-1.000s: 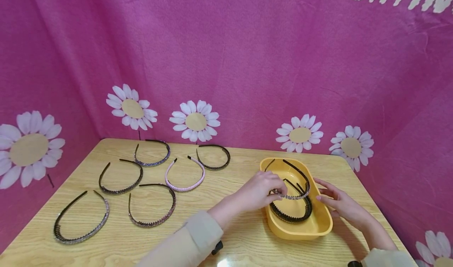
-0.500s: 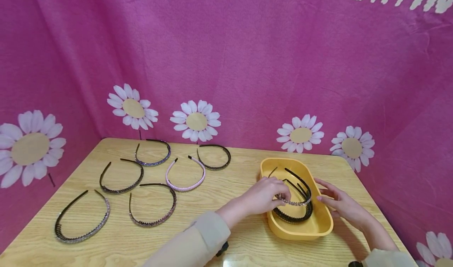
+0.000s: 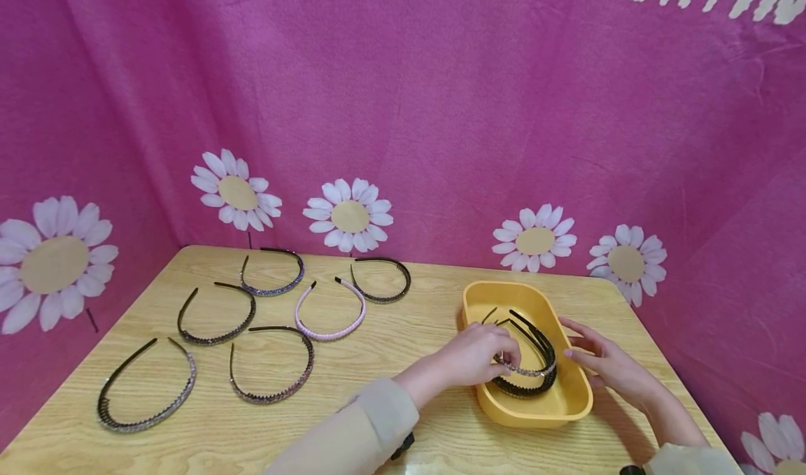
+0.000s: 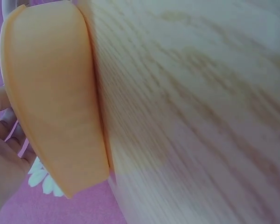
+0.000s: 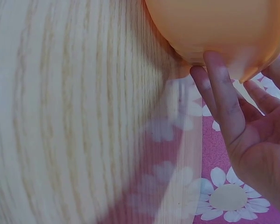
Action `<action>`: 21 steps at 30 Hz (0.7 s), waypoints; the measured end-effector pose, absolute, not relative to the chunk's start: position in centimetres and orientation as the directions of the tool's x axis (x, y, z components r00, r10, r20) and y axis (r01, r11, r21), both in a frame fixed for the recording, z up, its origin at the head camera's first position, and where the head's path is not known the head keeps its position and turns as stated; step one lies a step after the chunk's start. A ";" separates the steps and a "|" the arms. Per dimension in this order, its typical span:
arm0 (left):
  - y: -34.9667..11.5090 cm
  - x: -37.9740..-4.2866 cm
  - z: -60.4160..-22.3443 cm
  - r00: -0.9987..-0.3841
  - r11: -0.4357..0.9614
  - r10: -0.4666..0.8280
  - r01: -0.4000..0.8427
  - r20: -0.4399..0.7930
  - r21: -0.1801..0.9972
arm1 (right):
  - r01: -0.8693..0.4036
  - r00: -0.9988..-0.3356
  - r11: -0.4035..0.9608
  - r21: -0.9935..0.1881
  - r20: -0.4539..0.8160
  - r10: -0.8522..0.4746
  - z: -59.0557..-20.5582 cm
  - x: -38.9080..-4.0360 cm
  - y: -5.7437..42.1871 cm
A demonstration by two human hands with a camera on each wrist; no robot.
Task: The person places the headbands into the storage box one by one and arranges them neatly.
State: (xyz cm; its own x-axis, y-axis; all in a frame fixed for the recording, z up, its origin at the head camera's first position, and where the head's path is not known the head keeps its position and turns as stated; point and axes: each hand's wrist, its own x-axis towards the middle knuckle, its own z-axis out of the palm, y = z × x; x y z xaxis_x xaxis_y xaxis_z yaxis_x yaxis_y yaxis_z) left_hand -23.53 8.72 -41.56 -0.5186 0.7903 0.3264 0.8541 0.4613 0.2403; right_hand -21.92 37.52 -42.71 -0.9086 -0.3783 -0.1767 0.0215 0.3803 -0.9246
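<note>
My left hand [image 3: 481, 355] pinches a sparkly pinkish-silver headband [image 3: 534, 373] at its left side, low inside the yellow plastic bin [image 3: 535, 413]. Under that headband lie dark toothed headbands [image 3: 525, 392], overlapping so that I cannot tell how many. The left hand hides part of the bin's near left rim. My right hand [image 3: 611, 363] rests against the bin's outer right wall with fingers extended. In the right wrist view, the fingertips of the right hand [image 5: 266, 135] touch the underside curve of the bin wall [image 5: 214, 28].
Several headbands lie apart on the left of the wooden table [image 3: 434, 433]: a blue-purple one [image 3: 273, 292], a light pink one [image 3: 330, 335], a black one [image 3: 380, 299], a silvery one [image 3: 145, 426], a dark pinkish one [image 3: 277, 396] and a dark one [image 3: 217, 340]. Pink daisy-print cloth [image 3: 415, 111] stands behind.
The left hand has lowered the sparkly headband further into the bin, moving slightly right and toward me, onto the dark headbands. The right hand has stayed at the bin's side.
</note>
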 end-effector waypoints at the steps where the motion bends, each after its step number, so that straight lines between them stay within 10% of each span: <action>1: 8.8 -23.5 -41.6 -0.518 0.464 0.791 0.854 0.325 0.235 | 0.018 -0.909 0.382 -0.924 -0.174 -0.378 -42.7 -21.9 37.5; 21: 9.9 -23.6 -42.2 -0.514 0.467 0.827 0.854 0.228 0.228 | 0.021 -0.905 0.377 -0.926 -0.178 -0.387 -42.8 -22.0 37.5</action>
